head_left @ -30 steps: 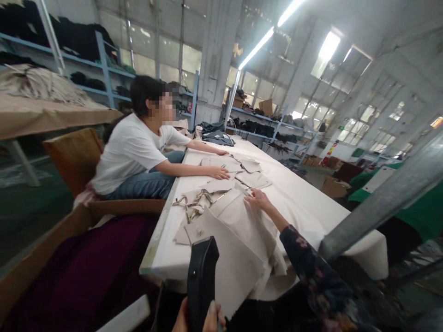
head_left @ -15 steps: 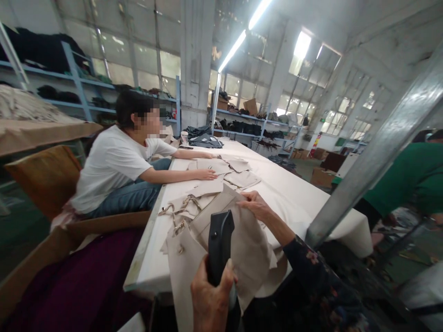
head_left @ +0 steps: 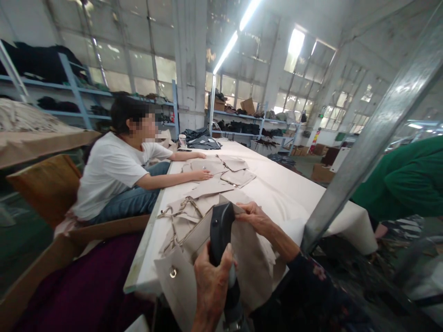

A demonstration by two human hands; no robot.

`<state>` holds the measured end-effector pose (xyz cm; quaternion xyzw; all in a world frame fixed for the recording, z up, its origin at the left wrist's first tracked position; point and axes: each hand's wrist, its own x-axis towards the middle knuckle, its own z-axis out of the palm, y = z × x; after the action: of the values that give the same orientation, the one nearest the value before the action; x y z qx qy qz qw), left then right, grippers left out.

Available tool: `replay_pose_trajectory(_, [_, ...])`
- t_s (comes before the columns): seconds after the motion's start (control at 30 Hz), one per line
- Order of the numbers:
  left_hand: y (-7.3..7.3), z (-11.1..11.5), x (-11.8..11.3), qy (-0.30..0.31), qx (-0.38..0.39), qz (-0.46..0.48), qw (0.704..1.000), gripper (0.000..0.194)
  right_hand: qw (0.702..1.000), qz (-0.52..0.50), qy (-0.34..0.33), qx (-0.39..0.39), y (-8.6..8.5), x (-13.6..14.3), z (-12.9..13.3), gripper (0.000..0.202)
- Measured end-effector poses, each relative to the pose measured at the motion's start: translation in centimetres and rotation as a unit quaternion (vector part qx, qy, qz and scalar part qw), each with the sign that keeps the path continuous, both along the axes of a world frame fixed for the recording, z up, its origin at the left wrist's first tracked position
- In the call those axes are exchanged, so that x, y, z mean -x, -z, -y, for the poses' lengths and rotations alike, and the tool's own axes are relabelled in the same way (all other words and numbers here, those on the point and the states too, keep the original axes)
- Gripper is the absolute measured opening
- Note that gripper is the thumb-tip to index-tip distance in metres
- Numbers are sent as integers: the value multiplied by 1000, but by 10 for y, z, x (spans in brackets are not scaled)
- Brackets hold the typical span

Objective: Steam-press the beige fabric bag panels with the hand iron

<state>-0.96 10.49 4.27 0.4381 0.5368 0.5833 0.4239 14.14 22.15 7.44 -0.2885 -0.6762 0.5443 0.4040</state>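
My left hand [head_left: 212,281] is wrapped round a black handheld tool [head_left: 221,230] with a curved head and a grey lower part; its exact kind I cannot make out. Pinched in my right hand [head_left: 256,217] is the upper edge of a beige fabric piece [head_left: 251,253], which hangs down behind the tool. The tool's head stands close against that edge; whether they touch is hidden. To the left, a beige flap with a metal ring [head_left: 173,272] droops over the table's front edge. More beige pieces with straps and metal fittings [head_left: 188,205] lie beyond it.
A co-worker in a white shirt [head_left: 116,161] sits at the left of the white-covered table [head_left: 273,184], both hands on beige pieces. A metal post [head_left: 360,143] rises at the right. A cardboard box [head_left: 114,224] with purple cloth stands at lower left. Someone in green [head_left: 408,180] bends at far right.
The held fabric has turned more edge-on, and its upper edge is now near the tool's head. The flap with the ring has shifted left and lower. The person in green has moved.
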Motion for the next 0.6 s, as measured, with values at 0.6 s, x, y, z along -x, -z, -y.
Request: replay_pose_trajectory(0.6, [6, 34, 5, 2, 60, -25, 998, 39, 999, 26, -15, -29, 7, 5, 8, 22])
